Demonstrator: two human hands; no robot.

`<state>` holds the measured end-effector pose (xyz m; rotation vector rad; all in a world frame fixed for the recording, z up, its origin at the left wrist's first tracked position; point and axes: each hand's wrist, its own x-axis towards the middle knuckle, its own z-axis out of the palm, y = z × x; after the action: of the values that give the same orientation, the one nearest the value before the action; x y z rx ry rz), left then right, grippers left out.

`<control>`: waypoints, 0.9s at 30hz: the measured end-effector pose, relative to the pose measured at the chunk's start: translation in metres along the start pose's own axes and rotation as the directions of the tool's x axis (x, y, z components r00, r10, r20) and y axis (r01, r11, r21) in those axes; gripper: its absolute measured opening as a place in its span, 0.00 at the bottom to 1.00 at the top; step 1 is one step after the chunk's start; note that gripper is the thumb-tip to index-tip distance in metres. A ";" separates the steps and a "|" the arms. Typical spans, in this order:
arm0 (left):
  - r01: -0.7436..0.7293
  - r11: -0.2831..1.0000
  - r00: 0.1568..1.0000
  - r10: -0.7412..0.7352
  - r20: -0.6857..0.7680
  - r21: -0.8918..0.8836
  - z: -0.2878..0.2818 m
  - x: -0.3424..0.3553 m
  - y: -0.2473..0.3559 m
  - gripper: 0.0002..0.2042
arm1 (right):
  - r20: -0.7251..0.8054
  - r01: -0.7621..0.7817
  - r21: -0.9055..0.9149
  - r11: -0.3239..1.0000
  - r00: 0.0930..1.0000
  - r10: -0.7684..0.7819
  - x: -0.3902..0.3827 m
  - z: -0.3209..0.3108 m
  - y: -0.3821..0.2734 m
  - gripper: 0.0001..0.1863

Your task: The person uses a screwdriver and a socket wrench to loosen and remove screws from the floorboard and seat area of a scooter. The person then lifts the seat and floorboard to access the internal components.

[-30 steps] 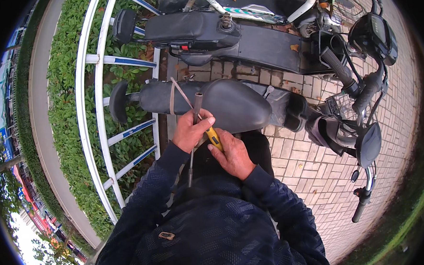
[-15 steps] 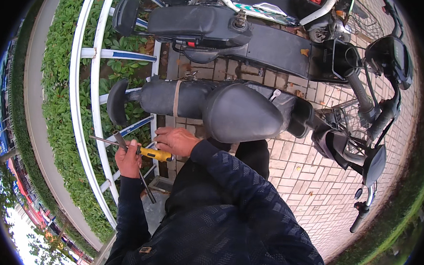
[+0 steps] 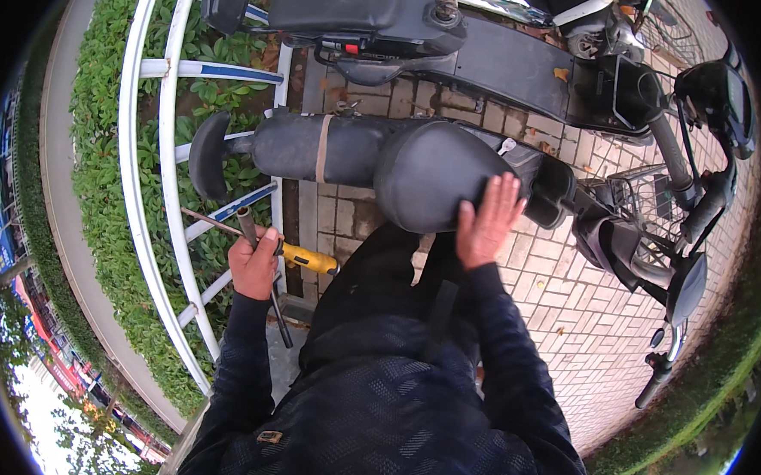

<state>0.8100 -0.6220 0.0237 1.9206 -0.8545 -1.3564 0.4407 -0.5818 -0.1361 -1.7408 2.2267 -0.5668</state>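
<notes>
My left hand (image 3: pixel 253 263) is closed around two tools beside the white railing. One is a screwdriver with a yellow handle (image 3: pixel 310 260), its thin shaft pointing left. The other is a dark metal rod tool (image 3: pixel 282 318) with a thicker tube-like end above my fist; its exact kind I cannot tell. My right hand (image 3: pixel 489 222) is open, fingers spread, over the near front part of a black scooter seat (image 3: pixel 435 172). It appears to touch the seat. Behind that seat is a black rear cushion (image 3: pixel 351 150) with a tan strap (image 3: pixel 323 148) around it.
A white and blue metal railing (image 3: pixel 175 141) runs along the left, with green bushes (image 3: pixel 99 180) behind it. Another black electric scooter (image 3: pixel 510 68) is parked beyond. A mirror (image 3: pixel 686 286) and handlebar grip (image 3: pixel 652 389) stick out at right above brick paving (image 3: pixel 539 332).
My right hand has moved right, from beside the screwdriver handle to the front seat, and its fingers have spread. My left hand still holds both tools. The view has shifted slightly.
</notes>
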 end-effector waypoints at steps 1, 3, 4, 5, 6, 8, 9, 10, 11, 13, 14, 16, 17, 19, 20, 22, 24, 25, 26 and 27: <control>-0.017 1.000 1.000 0.017 0.008 0.014 0.005 -0.001 0.005 0.10 | 0.035 -0.085 -0.153 0.985 0.995 0.092 -0.005 0.020 -0.047 0.42; -0.099 0.994 0.995 0.098 0.031 0.045 0.016 -0.002 0.018 0.10 | 0.184 0.231 0.210 0.950 0.945 -0.271 -0.016 0.037 -0.114 0.37; -0.080 0.996 0.996 0.078 0.049 0.027 0.019 -0.001 0.027 0.10 | 0.251 0.543 0.389 0.744 0.715 -0.653 -0.018 0.038 -0.134 0.33; -0.123 0.991 0.991 0.120 0.060 0.047 0.023 -0.003 0.034 0.10 | 0.209 0.637 0.497 0.589 0.571 -0.794 -0.022 0.031 -0.146 0.32; -0.179 0.983 0.982 0.177 0.068 0.029 0.029 0.002 0.042 0.11 | 0.205 0.675 0.602 0.427 0.386 -0.899 -0.019 0.022 -0.149 0.30; -0.220 0.975 0.973 0.218 0.070 0.023 0.034 -0.003 0.055 0.10 | 0.138 0.568 0.497 0.656 0.695 -0.706 -0.011 -0.004 -0.116 0.27; -0.244 0.968 0.968 0.239 0.078 0.060 0.036 -0.005 0.060 0.10 | 0.064 0.409 0.342 0.846 0.888 -0.455 0.002 -0.010 -0.091 0.28; -0.248 0.967 0.967 0.243 0.079 0.056 0.039 -0.007 0.063 0.11 | 0.005 0.198 0.180 0.964 0.979 -0.202 0.008 -0.015 -0.075 0.29; -0.242 0.969 0.968 0.236 0.083 0.058 0.044 -0.006 0.064 0.11 | 0.053 0.018 0.147 0.989 0.998 -0.026 0.010 -0.013 -0.075 0.32; -0.224 0.969 0.971 0.212 0.111 0.108 0.058 -0.001 0.062 0.11 | 0.199 0.316 0.427 0.848 0.881 -0.428 -0.005 -0.018 -0.077 0.24; -0.226 0.964 0.970 0.209 0.124 0.139 0.068 0.006 0.061 0.11 | 0.224 0.403 0.531 0.745 0.781 -0.582 -0.011 -0.021 -0.079 0.18; -0.250 0.957 0.960 0.225 0.169 0.146 0.087 0.019 0.055 0.10 | 0.161 0.265 0.610 0.747 0.881 -0.444 -0.024 -0.041 -0.068 0.13; -0.242 0.955 0.956 0.205 0.208 0.173 0.099 0.028 0.051 0.10 | 0.256 -0.002 0.619 0.785 0.946 -0.200 -0.028 -0.062 -0.052 0.17; -0.248 0.933 0.942 0.169 0.291 0.260 0.131 0.051 0.041 0.11 | 0.031 -0.080 0.644 0.761 0.996 0.079 -0.031 -0.125 0.004 0.16; -0.262 0.905 0.935 0.152 0.320 0.336 0.149 0.062 0.036 0.11 | -0.082 -0.104 0.572 0.814 0.980 0.183 -0.034 -0.163 0.028 0.15; -0.368 0.797 0.889 0.151 0.432 0.480 0.181 0.082 0.026 0.13 | -0.378 -0.069 0.426 0.902 0.892 0.247 -0.048 -0.244 0.064 0.11; -0.393 0.759 0.867 0.119 0.484 0.519 0.205 0.091 0.017 0.13 | -0.609 -0.041 0.348 0.936 0.750 0.259 -0.063 -0.310 0.083 0.07; -0.326 0.794 0.869 0.038 0.493 0.513 0.218 0.098 0.015 0.13 | -0.663 -0.068 0.216 0.974 0.722 0.198 -0.065 -0.336 0.096 0.07; -0.370 0.783 0.854 0.074 0.514 0.501 0.224 0.099 0.012 0.13 | -0.742 -0.177 0.145 0.973 0.631 0.226 -0.067 -0.359 0.110 0.08; -0.394 0.764 0.850 0.091 0.519 0.511 0.232 0.103 0.012 0.13 | -0.672 -0.289 0.010 0.957 0.707 0.221 -0.069 -0.380 0.124 0.10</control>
<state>0.6133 -0.7400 -0.0862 1.8163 -1.9225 -1.5170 0.1866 -0.4347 0.1440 -1.3405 2.9556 -1.1859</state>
